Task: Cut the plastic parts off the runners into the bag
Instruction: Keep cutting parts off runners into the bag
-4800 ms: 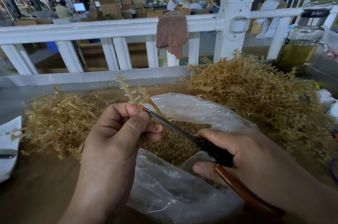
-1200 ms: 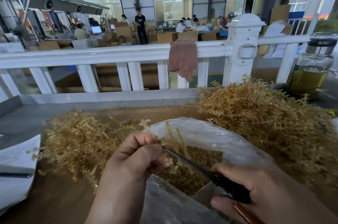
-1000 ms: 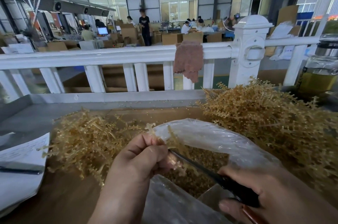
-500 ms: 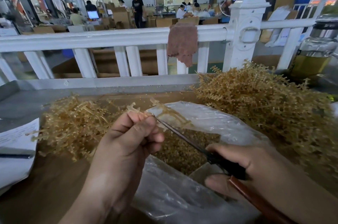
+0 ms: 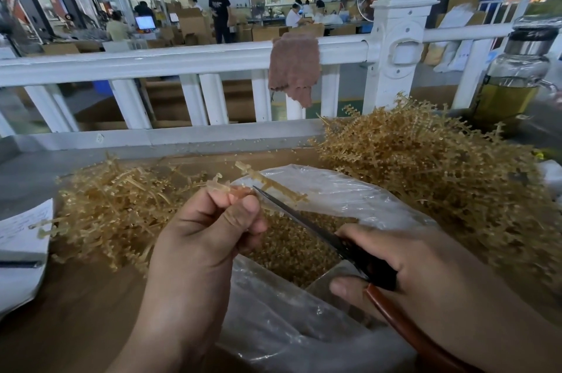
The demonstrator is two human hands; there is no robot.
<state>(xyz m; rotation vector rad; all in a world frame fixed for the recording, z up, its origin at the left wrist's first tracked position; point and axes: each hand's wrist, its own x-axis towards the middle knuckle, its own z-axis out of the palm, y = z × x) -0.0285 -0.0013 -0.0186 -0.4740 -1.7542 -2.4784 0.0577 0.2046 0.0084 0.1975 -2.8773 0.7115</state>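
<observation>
My left hand (image 5: 209,229) pinches a thin amber plastic runner (image 5: 267,182) that sticks out over the open clear plastic bag (image 5: 334,199). My right hand (image 5: 404,269) grips scissors (image 5: 307,222) with red-brown handles; the blade tips sit right at the runner beside my left fingertips. Small amber cut parts (image 5: 292,248) fill the bag below. A pile of bare-looking runners (image 5: 112,205) lies to the left. A bigger tangled pile of runners (image 5: 431,172) lies to the right.
A white railing (image 5: 182,59) with a brown cloth (image 5: 295,65) hung on it bounds the far side of the bench. A glass jar of yellow liquid (image 5: 514,80) stands far right. Papers (image 5: 21,248) lie at the left edge. People work in the hall beyond.
The runner in my left hand has been turned and now lies flatter, pointing right over the bag. The scissor tips stay at it. The view has tilted slightly.
</observation>
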